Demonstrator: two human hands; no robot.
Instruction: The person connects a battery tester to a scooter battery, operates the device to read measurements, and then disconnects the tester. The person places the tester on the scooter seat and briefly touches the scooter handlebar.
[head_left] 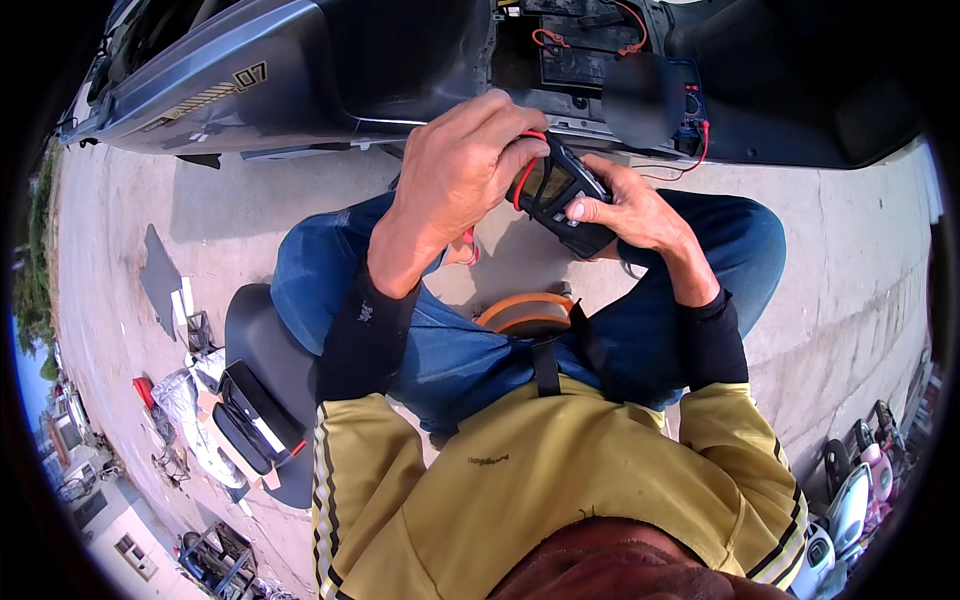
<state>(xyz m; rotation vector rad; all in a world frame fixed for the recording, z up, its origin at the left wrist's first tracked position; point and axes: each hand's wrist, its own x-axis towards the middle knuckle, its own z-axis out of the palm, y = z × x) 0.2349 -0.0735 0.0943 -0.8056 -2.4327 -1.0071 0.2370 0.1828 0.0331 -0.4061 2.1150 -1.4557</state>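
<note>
My right hand (640, 208) is closed round a black handheld tester (570, 205) with a screen and buttons, its thumb on the keys. At the tester's left side, my left hand (470, 155) has thumb and fingers pinched together on a red cable (520, 185). That cable loops across the tester's face, and a black cable runs beside it. Part of the screen is hidden by the loops and fingers. Both hands are held above my spread knees, just before the open side of a vehicle.
Dark batteries (575, 65) with orange-red cables sit inside the vehicle. Right of them is a multimeter (690, 100) with a red lead (703, 150). An open black case (250, 415) lies on a dark seat (265, 335) at my left. Scooters (850, 500) stand at lower right.
</note>
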